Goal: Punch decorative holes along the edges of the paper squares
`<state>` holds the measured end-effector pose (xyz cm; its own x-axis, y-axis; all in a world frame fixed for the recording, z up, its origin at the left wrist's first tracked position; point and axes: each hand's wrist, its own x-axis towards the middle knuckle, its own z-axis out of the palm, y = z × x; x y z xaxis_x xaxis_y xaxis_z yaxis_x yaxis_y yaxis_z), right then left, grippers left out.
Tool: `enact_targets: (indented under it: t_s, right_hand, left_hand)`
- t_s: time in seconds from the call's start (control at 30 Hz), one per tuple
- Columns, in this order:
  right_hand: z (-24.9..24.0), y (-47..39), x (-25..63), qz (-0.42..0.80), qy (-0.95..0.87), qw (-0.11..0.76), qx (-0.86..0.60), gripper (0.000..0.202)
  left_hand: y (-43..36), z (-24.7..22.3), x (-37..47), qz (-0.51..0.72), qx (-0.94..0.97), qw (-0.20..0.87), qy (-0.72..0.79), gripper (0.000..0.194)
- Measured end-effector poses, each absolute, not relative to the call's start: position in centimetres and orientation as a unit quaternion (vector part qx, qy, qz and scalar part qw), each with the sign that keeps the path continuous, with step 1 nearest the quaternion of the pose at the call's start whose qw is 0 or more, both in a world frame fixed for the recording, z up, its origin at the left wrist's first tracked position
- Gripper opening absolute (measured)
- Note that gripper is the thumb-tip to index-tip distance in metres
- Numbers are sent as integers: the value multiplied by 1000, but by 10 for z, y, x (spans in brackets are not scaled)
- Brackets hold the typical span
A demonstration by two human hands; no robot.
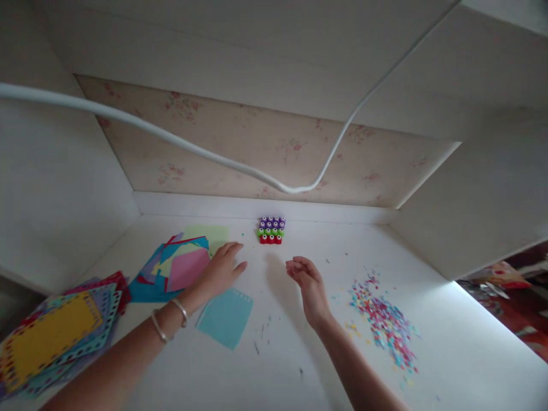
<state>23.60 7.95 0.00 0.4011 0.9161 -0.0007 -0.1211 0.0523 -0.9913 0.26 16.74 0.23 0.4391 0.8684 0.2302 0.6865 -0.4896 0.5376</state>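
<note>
My left hand (223,268) is open, its fingers apart, just right of a pile of coloured paper sheets with a pink sheet (187,269) on top. Below that hand a light blue sheet (228,317) with small holes along its upper edge lies on the white table (295,354). My right hand (309,285) hovers over the middle of the table, fingers loosely curved and nothing visible in them. Beyond both hands stands a block of small purple, green and red punches (271,230) in rows.
Sheets with punched borders, a yellow one (55,337) uppermost, are stacked at the left. Many coloured paper bits (385,325) lie scattered at the right. A white cable (240,166) hangs across the view in front of the flowered wall (257,137).
</note>
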Motion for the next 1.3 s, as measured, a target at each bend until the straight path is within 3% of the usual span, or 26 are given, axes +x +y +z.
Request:
enact_targets:
  t_s: [0.1, 0.37, 0.57, 0.73, 1.3]
  right_hand:
    - [-4, 34, 232, 430, -370, 632, -528, 27]
    - [-27, 8, 244, 296, -424, 587, -623, 12]
    - [-32, 17, 253, 251, -476, 531, -655, 10]
    - [-38, 28, 259, 281, -510, 467, -665, 11]
    - [-35, 29, 261, 296, -543, 416, -667, 9]
  left_hand:
    - [117, 5, -23, 277, 810, 195, 479, 31]
    - [67, -13, -61, 319, 718, 201, 585, 37]
    - [68, -23, -58, 292, 756, 201, 550, 25]
    - [60, -23, -53, 263, 789, 163, 531, 17]
    - [43, -12, -37, 214, 887, 135, 386, 21]
